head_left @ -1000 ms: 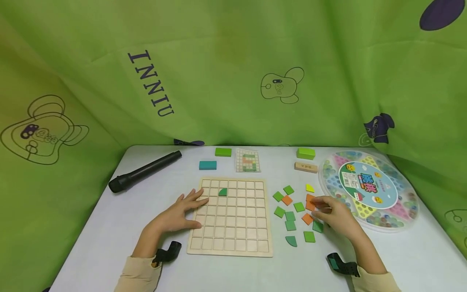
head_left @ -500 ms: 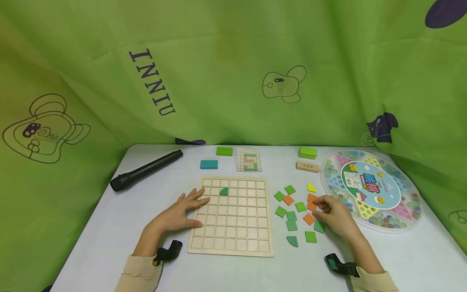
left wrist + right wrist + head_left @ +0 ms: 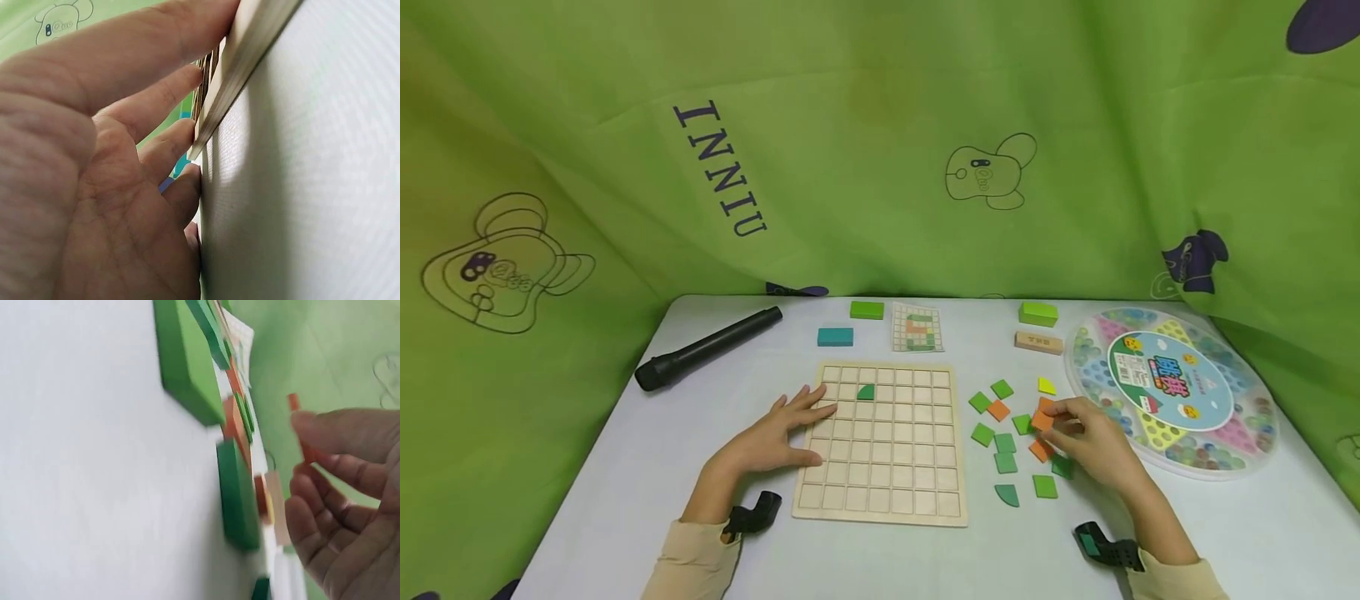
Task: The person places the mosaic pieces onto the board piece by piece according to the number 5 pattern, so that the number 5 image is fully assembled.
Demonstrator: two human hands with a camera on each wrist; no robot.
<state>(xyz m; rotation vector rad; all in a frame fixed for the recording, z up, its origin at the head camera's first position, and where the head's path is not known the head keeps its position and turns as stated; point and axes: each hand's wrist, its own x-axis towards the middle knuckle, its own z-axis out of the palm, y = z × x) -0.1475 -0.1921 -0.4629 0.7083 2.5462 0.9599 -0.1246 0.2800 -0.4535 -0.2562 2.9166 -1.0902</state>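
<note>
My right hand (image 3: 1090,446) pinches an orange tile (image 3: 1042,419) while my left hand (image 3: 775,433) lies flat, fingers straight, on the wooden grid board (image 3: 887,450).

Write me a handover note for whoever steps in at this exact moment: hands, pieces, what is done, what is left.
Left hand: flat and open, fingers resting on the left edge of the wooden grid board.
Right hand: pinching an orange tile, lifted just above the loose pile.
Pieces: green and orange tiles lie scattered on the table right of the board; a yellow piece sits at their far edge. The pattern card lies behind the board.
Done: one dark green quarter-round piece sits in the board's second row.
Left: every other cell is unfilled; the orange tile is not yet on the board.
</note>
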